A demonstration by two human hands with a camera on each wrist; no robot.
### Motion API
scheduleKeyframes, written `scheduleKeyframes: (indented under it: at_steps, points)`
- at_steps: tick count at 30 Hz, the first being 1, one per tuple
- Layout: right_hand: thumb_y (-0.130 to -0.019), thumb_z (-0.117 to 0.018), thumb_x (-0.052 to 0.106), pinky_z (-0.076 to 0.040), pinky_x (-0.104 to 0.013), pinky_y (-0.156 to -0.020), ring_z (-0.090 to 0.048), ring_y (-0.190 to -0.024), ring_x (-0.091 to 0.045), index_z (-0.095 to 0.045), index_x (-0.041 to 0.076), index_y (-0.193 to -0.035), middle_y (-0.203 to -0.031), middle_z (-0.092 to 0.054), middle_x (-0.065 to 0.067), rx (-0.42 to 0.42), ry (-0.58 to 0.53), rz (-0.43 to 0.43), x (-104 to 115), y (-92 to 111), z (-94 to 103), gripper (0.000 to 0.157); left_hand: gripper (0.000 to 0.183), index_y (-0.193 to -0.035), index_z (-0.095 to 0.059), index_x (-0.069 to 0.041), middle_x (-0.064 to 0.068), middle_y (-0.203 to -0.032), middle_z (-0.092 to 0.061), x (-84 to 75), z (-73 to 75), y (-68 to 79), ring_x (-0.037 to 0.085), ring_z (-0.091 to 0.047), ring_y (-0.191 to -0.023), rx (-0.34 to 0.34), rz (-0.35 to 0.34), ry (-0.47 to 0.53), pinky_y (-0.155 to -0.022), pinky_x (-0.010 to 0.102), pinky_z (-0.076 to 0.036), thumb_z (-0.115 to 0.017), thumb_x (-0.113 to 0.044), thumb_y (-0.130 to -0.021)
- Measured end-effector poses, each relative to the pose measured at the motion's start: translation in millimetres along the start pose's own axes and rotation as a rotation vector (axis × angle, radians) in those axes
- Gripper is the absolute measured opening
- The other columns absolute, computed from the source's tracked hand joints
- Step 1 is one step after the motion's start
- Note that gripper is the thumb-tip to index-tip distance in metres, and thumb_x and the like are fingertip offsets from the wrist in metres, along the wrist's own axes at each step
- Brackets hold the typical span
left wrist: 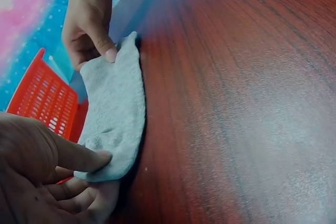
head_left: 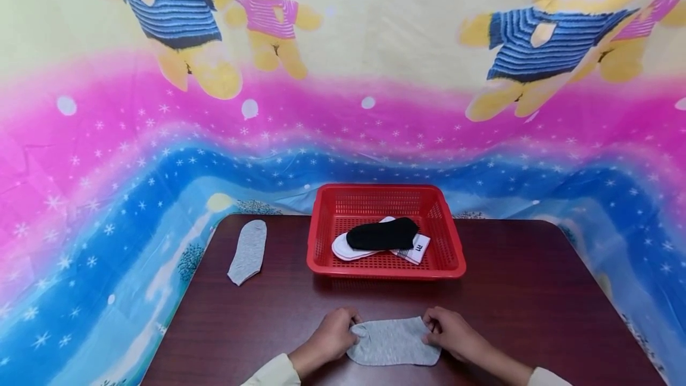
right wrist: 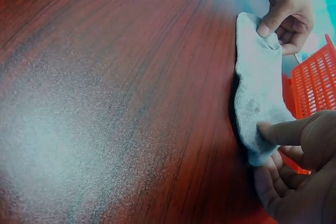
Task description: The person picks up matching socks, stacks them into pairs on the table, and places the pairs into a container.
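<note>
A light grey ankle sock [head_left: 395, 343] is stretched sideways between my two hands, low over the front of the table. My left hand [head_left: 335, 335] pinches its left end, thumb on top and fingers beneath, as the left wrist view shows. At the opposite end my right hand [head_left: 452, 333] grips the sock the same way, its thumb [right wrist: 270, 129] pressing the upper face. A second grey sock [head_left: 249, 251] lies flat at the far left of the table, apart from both hands.
Behind the hands stands a red plastic basket [head_left: 387, 274] at the table's back. Inside it a black sock [head_left: 382, 235] lies across white socks [head_left: 351, 249]. The dark wooden table [head_left: 530, 290] meets a patterned cloth [head_left: 343, 118] hanging behind and beside it.
</note>
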State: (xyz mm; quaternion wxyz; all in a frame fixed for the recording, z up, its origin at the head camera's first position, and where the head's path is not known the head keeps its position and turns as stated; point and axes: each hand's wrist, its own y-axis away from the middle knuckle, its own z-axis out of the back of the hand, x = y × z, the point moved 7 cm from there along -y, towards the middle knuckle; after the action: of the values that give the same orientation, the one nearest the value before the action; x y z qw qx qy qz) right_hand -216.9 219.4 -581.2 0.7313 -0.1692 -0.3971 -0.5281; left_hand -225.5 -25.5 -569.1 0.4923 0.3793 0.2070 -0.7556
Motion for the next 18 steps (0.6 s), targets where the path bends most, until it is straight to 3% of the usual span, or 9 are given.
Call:
scheduleKeyframes:
  at_steps: [4, 9, 18]
  points:
    - [-0.082, -0.081, 0.006, -0.043, -0.02, -0.06, -0.05, -0.068, 0.001, -0.059, 0.007, -0.088, -0.078, -0.057, 0.001, 0.002, -0.073, -0.024, -2.1, 1.4, 3.2, 0.023, 0.023, -0.083, -0.069, -0.004, 0.002, -0.071, -0.07, -0.2, 3.1, -1.5, -0.002, -0.051, -0.064, 0.018, 0.002, 0.052, -0.059, 0.018, -0.046, -0.075, 0.012, -0.068]
    - [-0.084, -0.08, 0.005, -0.046, -0.02, -0.063, -0.051, -0.072, 0.002, -0.062, 0.006, -0.092, -0.081, -0.06, 0.001, -0.003, -0.071, -0.011, 2.4, -0.9, 10.0, 0.02, 0.02, -0.081, -0.07, -0.004, 0.001, -0.067, -0.068, -4.4, 10.1, -4.0, -0.004, -0.05, -0.06, 0.015, -0.021, 0.068, -0.056, 0.017, -0.045, -0.073, 0.012, -0.068]
    - [-0.081, -0.08, 0.002, -0.05, -0.021, -0.064, -0.054, -0.075, 0.005, -0.065, 0.008, -0.092, -0.086, -0.062, 0.003, -0.123, 0.021, 0.163, 23.6, -1.5, 28.9, 0.02, 0.022, -0.083, -0.074, -0.003, 0.007, -0.072, -0.073, -15.5, 25.5, -9.7, -0.002, -0.058, -0.065, -0.051, -0.071, 0.071, -0.058, 0.017, -0.048, -0.07, 0.016, -0.072]
